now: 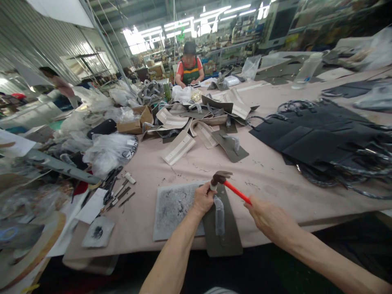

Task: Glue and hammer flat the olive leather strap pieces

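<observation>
We are apparently hammering a pale tool (213, 184) our left grip (203, 199) is pinching at the far end of the dark panel (230, 228), which is overlapping the grey slab (171, 212) on the worktop (142, 224). Our right grip (263, 215) is clasping the hammer (236, 192); another tap is probably calling for steadiness.

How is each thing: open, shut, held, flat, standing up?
Left grip, closed around a small tool
Right grip, closed on hammer
Hammer, held, head by the tool
Dark panel, flat, overlapping the slab
Slab, flat, speckled
Panel handle, plastic-wrapped
Cardboard box, open
Black pieces, piled up
Bottle, standing
</observation>
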Tool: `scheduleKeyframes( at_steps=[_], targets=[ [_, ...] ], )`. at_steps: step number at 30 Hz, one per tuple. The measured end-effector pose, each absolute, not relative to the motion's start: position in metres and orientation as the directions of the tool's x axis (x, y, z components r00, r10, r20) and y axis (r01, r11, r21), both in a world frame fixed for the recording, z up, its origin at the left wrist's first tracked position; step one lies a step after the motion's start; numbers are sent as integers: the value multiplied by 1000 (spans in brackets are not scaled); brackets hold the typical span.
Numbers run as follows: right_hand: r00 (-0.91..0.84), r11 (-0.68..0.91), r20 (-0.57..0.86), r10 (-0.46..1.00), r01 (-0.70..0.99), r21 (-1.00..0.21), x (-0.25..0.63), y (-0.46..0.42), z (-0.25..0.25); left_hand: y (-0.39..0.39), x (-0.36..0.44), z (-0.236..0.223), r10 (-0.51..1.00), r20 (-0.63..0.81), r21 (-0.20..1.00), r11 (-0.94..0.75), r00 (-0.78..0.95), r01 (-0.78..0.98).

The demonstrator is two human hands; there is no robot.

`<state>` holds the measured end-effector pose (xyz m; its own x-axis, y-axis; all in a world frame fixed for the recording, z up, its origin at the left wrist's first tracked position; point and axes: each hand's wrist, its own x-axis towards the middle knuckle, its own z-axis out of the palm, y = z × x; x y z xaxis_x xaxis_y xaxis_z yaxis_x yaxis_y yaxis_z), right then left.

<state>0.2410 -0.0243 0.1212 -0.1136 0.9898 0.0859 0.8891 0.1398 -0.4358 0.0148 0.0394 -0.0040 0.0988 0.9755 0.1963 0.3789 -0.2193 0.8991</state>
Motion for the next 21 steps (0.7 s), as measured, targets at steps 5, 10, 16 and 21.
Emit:
scheduleKeyframes(
  at_steps=[5,10,16,21],
  targets=[
    [-111,37,-227,968,951,-308,275,-31,60,39,14,-5,970,211,897,-243,124,368],
    [-40,-33,-305,952,973,-230,279,-29,29,41,14,-5,976,191,912,-214,101,351],
    [-466,513,274,841,849,-129,218,-22,36,41,13,-7,981,179,931,-194,75,310],
    [-690,716,216,690,695,-67,169,-10,61,48,17,-9,995,47,998,-42,-90,56]
  ],
)
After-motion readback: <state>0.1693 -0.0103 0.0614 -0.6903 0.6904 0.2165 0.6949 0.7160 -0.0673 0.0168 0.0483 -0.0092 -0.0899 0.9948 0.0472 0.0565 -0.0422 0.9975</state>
